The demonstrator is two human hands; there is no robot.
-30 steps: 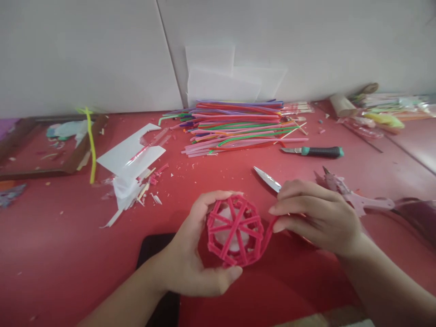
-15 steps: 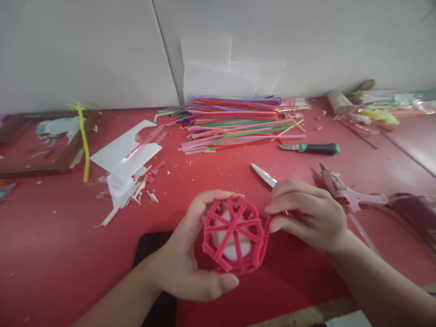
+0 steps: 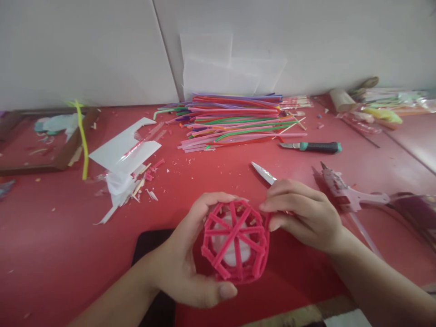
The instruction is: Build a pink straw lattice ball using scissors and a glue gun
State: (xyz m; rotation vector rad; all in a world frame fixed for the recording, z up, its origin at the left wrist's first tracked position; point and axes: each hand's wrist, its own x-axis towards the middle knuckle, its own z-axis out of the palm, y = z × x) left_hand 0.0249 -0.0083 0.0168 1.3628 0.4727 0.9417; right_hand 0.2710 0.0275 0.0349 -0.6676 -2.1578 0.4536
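Note:
A round pink pipe-cleaner cage (image 3: 234, 234) with spoke-like strips crossing on top shows something white inside. My left hand (image 3: 190, 256) is wrapped round its left side, thumb below and fingers behind. On the cage's right edge, my right hand (image 3: 304, 215) pinches a loose pink pipe cleaner (image 3: 267, 227) between thumb and fingers; this strip runs down along the rim. Just beyond the right hand, a pair of scissors (image 3: 263, 172) shows only its silvery blade tip, the rest hidden beneath the hand.
A hot glue gun (image 3: 347, 193) lies right of my right hand, a cutter knife (image 3: 316, 147) beyond it. Several coloured pipe cleaners (image 3: 238, 119) are heaped at the back. White card (image 3: 119, 150) and scraps lie left, near a brown frame (image 3: 64, 156). A black flat object (image 3: 158, 304) is under my left arm.
My right hand has shifted slightly left, bringing the loose pink strip closer against the cage's right rim. The cage has tilted a little and sits slightly lower in my left hand.

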